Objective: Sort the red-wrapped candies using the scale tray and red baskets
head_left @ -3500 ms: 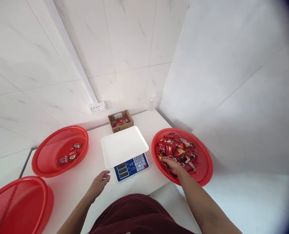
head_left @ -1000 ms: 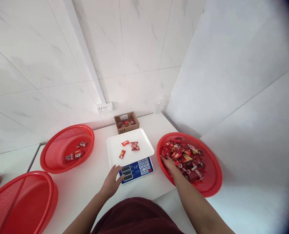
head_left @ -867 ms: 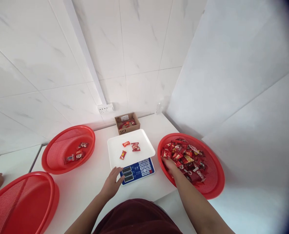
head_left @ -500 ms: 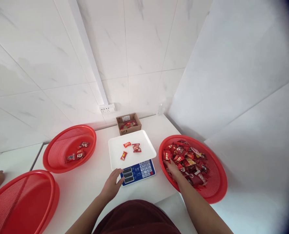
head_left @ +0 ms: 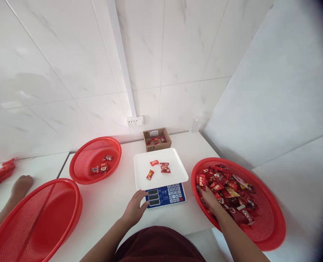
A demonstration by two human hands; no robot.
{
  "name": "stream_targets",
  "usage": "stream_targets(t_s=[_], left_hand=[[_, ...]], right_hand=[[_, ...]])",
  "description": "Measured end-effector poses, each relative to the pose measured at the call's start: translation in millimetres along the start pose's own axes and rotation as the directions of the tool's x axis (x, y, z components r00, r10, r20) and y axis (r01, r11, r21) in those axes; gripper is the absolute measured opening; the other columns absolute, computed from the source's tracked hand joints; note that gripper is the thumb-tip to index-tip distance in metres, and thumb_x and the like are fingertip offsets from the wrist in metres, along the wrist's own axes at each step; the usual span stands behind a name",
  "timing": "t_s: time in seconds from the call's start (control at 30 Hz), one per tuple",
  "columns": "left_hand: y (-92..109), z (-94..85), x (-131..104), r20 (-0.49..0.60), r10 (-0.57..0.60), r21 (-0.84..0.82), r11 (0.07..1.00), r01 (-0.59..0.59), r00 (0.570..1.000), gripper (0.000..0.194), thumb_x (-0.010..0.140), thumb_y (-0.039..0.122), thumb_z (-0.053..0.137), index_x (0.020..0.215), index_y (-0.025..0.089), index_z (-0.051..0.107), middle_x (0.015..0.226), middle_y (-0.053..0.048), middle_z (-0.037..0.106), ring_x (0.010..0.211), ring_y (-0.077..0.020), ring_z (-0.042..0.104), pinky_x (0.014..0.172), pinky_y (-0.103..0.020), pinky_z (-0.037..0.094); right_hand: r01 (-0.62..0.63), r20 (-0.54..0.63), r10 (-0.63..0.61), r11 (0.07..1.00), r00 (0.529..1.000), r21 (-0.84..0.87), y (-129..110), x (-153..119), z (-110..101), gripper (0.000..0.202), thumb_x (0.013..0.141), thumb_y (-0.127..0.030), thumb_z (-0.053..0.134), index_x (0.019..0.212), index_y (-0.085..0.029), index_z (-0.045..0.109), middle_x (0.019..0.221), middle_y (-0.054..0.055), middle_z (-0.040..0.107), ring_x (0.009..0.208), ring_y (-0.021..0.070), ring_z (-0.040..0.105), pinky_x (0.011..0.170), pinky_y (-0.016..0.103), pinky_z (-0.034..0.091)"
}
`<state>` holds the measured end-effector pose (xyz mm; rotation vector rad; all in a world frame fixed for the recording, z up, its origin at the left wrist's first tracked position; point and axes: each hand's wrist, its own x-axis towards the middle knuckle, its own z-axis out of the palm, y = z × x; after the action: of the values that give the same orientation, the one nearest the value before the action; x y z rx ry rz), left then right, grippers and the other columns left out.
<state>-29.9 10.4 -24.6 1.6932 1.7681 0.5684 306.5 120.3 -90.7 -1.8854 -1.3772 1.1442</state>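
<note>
My left hand (head_left: 136,209), fingers stretched and apart, rests at the left edge of a blue-and-white digital scale (head_left: 165,198), beside its display windows. On the scale's white tray (head_left: 142,163) lie three red-wrapped candies, the largest being a square packet (head_left: 165,167). To the right, my right hand (head_left: 210,199) reaches into a red plastic basket (head_left: 276,218) heaped with wrapped candies (head_left: 229,193). Its fingers are bent around a red candy packet (head_left: 201,180) near the basket's left wall; the fingertips are partly hidden.
Behind the scale stands a cardboard box (head_left: 157,146) with red packets inside. A red basket (head_left: 76,160) at left holds a few candies; another red basket (head_left: 75,203) is nearer. At far left are another person's hand (head_left: 22,185) and a red bag (head_left: 6,173). A clear bottle (head_left: 195,125) stands by the wall.
The view has swung left, so things sit farther right in the picture. More of the other person's arms and a red bag have come into view. My hands stay at the scale and basket.
</note>
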Motion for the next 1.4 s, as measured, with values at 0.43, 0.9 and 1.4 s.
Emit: stream_targets(t_s=[0.43,0.9,1.4], left_hand=[[-6.4,-8.2,-9.7,-0.020,-0.048,0.009,0.999,0.048,0.999,0.030,0.084,0.031,0.048,0.111,0.026,0.060,0.121,-0.004,0.061,0.122,-0.0203,0.050,0.105,-0.041,0.040],[-10.4,-12.7,-21.6,-0.079,-0.068,-0.019,0.998,0.067,0.995,0.031,0.084,0.032,0.048,0.111,0.025,0.060,0.121,-0.005,0.062,0.122,-0.0213,0.049,0.104,-0.042,0.041],[-20.3,-15.3,-27.4,-0.073,-0.131,-0.042,0.991,0.128,0.989,0.031,0.084,0.031,0.048,0.112,0.023,0.059,0.121,-0.005,0.062,0.123,-0.0204,0.049,0.105,-0.040,0.039]], right_hand=[[-0.069,-0.248,0.132,0.967,0.960,0.247,-41.1,-10.3,-42.7,0.036,0.068,-0.047,0.061,0.089,-0.018,0.062,0.081,0.008,0.069,0.074,0.0208,0.065,0.060,0.028,0.050],[0.327,0.285,-0.254,0.911,0.924,-0.250,-172.7,-2.4,79.2,0.023,0.083,-0.030,0.048,0.097,-0.019,0.062,0.096,0.007,0.070,0.085,0.0201,0.064,0.070,0.026,0.043],[0.144,0.291,-0.113,0.986,0.950,-0.085,-153.6,1.3,68.7,0.030,0.080,-0.045,0.053,0.094,-0.021,0.061,0.081,0.004,0.068,0.069,0.0161,0.062,0.060,0.025,0.044]])
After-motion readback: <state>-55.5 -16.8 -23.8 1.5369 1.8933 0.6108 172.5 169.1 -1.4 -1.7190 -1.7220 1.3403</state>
